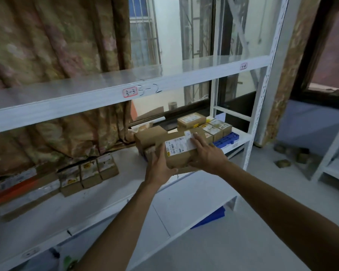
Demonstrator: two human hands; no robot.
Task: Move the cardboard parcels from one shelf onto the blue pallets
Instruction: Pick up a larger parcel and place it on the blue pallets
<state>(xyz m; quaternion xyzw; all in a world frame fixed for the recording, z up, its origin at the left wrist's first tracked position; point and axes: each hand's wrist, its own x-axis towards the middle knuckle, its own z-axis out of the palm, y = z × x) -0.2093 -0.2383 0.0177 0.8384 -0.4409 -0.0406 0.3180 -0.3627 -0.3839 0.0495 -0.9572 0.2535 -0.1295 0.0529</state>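
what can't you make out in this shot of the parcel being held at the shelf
- Head view: print on the white label of the held parcel is too small and blurred; the right hand covers one end.
- The blue pallet is mostly hidden under stacked parcels.
- The held parcel's underside is hidden by the left hand.
- The lower blue item is cut off by the shelf.

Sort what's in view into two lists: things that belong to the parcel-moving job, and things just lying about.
Job:
- held parcel, gripped by left hand and right hand
- parcels on shelf
- stacked parcels
- blue pallet
- shelf

Lying about:
- curtain
- window
- debris on floor
- shelf labels
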